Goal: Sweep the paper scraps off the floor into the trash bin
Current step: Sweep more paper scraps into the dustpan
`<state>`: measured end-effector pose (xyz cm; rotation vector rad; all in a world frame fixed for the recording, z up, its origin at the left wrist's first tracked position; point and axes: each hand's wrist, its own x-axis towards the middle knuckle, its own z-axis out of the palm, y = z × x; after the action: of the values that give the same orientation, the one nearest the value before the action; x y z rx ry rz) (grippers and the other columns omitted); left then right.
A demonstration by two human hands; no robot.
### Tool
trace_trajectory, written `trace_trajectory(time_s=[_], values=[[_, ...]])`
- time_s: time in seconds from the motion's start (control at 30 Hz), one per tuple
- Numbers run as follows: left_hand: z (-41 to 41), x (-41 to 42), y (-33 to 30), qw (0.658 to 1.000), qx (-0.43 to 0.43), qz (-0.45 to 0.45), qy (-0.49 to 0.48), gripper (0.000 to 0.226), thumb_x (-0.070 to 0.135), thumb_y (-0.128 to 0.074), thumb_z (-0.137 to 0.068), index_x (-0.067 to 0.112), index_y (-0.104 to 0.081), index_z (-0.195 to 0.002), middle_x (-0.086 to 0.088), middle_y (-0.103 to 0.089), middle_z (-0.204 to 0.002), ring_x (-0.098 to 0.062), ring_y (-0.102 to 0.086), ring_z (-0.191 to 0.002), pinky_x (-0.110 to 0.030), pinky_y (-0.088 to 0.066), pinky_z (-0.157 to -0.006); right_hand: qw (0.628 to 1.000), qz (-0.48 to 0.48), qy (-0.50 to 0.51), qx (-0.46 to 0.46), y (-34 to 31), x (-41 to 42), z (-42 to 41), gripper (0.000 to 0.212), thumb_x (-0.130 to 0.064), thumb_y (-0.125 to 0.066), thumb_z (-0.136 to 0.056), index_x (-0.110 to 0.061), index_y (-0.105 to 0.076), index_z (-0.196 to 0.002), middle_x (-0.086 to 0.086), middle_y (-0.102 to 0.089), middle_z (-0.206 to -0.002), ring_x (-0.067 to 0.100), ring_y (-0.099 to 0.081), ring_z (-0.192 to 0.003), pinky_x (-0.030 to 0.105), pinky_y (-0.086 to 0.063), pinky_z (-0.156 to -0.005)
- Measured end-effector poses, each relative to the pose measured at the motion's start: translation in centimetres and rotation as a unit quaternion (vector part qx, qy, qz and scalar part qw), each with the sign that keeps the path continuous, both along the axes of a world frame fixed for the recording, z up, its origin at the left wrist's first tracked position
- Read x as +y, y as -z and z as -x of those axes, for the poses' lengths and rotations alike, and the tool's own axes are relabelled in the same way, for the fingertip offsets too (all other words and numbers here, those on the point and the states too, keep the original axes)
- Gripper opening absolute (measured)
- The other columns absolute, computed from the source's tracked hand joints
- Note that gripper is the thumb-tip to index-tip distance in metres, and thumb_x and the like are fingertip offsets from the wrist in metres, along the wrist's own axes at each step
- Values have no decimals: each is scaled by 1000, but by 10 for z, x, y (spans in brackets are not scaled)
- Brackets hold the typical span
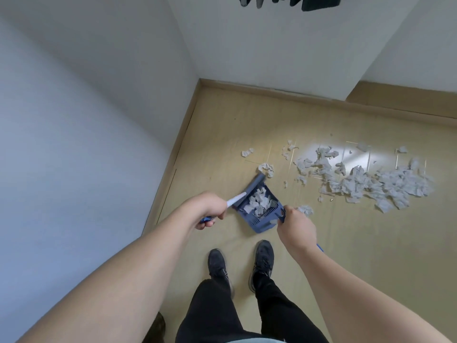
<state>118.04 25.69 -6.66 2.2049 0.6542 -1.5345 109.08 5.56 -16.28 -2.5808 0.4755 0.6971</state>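
A blue dustpan (259,225) rests on the light wooden floor in front of my feet, with several white paper scraps (258,205) inside it. My right hand (296,229) grips its handle at the near right. My left hand (210,210) holds a small brush (249,191) with a white and blue handle; its grey head lies along the pan's far left edge. A large heap of crumpled paper scraps (385,186) spreads over the floor to the right, and a few loose scraps (267,168) lie just beyond the pan. No trash bin is in view.
White walls meet in a corner (200,80) ahead on the left, with a wooden skirting board along them. A white column (346,70) juts out at the back right. My dark shoes (263,261) stand just behind the pan. Dark objects (316,2) hang at the top edge.
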Motion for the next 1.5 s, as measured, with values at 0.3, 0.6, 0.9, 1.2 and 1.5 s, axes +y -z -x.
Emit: trace_trajectory(time_s=[0.3,0.6,0.9,1.2,1.5], values=[[-27,12,-57,999,-30,-24,-7,8,13,-51,-91,7,-50,-96,-5,-47,-60,-14,-37,-43,-20,-30,-43,997,-16,75,1,-22,-6,4,8,-9,-44,-88,-15,-47,-85,-1,-52,-71,24,-52,-64,26,-31,-47],[-92,-14,-5,994,-107,-32,6,21,6,-45,-89,8,-53,-108,-7,-45,-64,-15,-42,-42,-19,-30,-47,979,-20,201,16,-16,-10,-18,13,-5,-44,-87,-14,-51,-92,-3,-48,-72,25,-53,-69,29,-37,-57],[-94,-54,33,966,-108,-79,223,31,10,-42,-85,7,-51,-114,-6,-56,-71,-18,-53,-44,-18,-39,-47,971,-53,233,-3,-4,-13,-48,9,-6,-46,-87,-12,-52,-91,5,-58,-85,28,-58,-74,31,-42,-58],[-87,-35,-37,940,-17,-79,331,11,16,-59,-85,8,-57,-92,-8,-55,-66,-22,-45,-49,-24,-35,-51,978,-53,200,6,-29,-27,-59,8,-9,-46,-89,-15,-51,-87,3,-58,-79,25,-57,-67,29,-41,-53],[-129,18,-64,996,-65,2,54,10,13,-50,-90,7,-53,-99,-8,-47,-59,-17,-36,-44,-20,-28,-46,984,-32,170,-39,-69,-28,-99,5,-15,-49,-89,-15,-54,-90,0,-56,-77,25,-58,-71,30,-46,-59]])
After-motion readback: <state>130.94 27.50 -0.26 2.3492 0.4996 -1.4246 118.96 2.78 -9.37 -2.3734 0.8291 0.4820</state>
